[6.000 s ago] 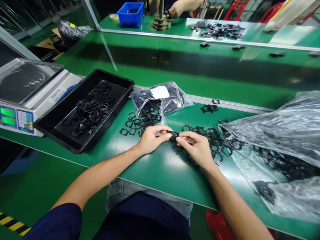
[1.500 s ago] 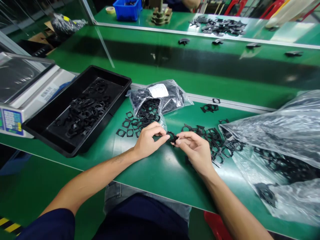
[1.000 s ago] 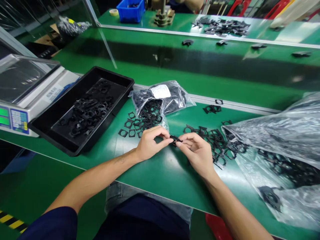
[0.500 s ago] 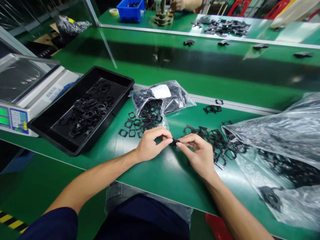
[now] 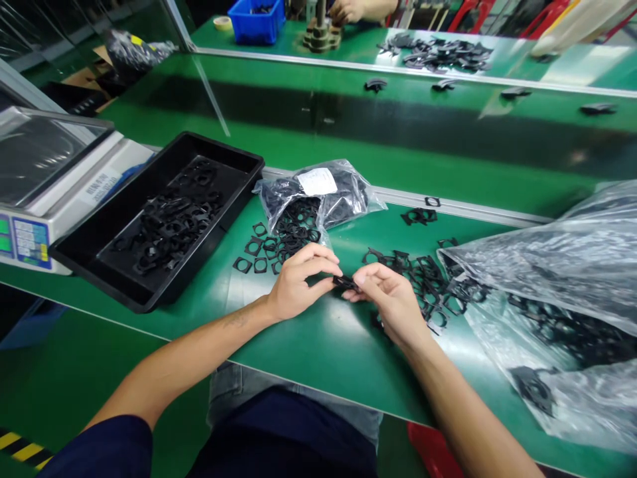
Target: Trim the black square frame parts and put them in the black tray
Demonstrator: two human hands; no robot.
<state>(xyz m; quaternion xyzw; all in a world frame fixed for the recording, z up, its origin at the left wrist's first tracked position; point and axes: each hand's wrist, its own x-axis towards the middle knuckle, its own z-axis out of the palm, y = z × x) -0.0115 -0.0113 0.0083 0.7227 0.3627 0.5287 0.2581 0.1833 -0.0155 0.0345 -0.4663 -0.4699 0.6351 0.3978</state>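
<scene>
Between my fingertips, just above the green table, is a small black plastic part [image 5: 345, 283], seen nearly edge-on. My left hand [image 5: 301, 281] pinches its left end between thumb and fingers. At the other end, the thumb and fingers of my right hand [image 5: 389, 296] close on it. Fingers cover some of its outline. Beyond my left hand, square black ring frames [image 5: 291, 232] spill from a clear bag [image 5: 348, 192] with a white label. A second pile of black ring parts [image 5: 423, 275] with tabs lies beyond and right of my right hand.
A black tray [image 5: 242, 188] of black parts stands at the left, beside a weighing scale [image 5: 74, 179]. A large clear bag [image 5: 547, 245] of parts covers the right side. Across the belt, another person's hand [image 5: 348, 10] is near a metal fixture [image 5: 321, 36] and a blue bin [image 5: 256, 23].
My right hand has turned, its thumb and fingers shifting on the black part, which shows more of its length now. My left hand still pinches it. The whole view has shifted slightly.
</scene>
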